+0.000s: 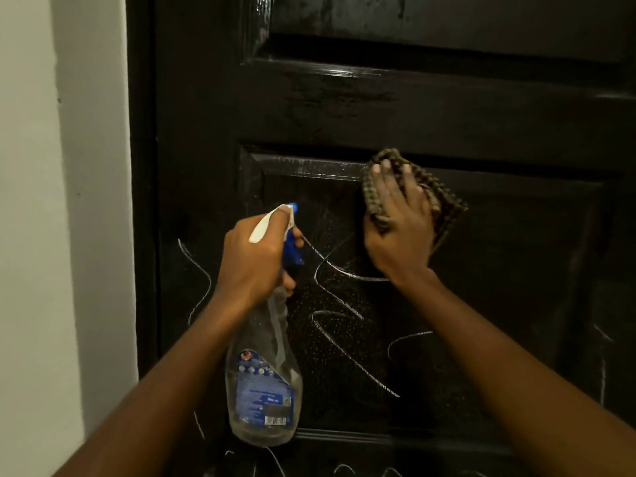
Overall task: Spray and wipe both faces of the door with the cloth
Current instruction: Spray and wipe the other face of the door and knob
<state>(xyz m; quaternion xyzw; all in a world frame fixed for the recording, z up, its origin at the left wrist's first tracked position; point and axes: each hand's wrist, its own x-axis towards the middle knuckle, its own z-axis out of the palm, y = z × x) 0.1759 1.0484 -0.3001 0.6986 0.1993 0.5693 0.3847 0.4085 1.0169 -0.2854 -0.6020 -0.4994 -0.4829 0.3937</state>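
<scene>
A glossy black panelled door [378, 98] fills the view, with white chalk scribbles [344, 270] and spray droplets on its lower panel. My left hand [253, 261] grips the neck of a clear spray bottle [263, 383] with a blue label, white head and blue trigger, its nozzle close to the panel. My right hand [399, 225] presses a dark checked cloth [447, 208] against the upper part of the same panel, fingers spread over it.
A white wall [62, 201] borders the door's dark frame [142, 201] on the left. More chalk marks run along the door's left stile and bottom rail.
</scene>
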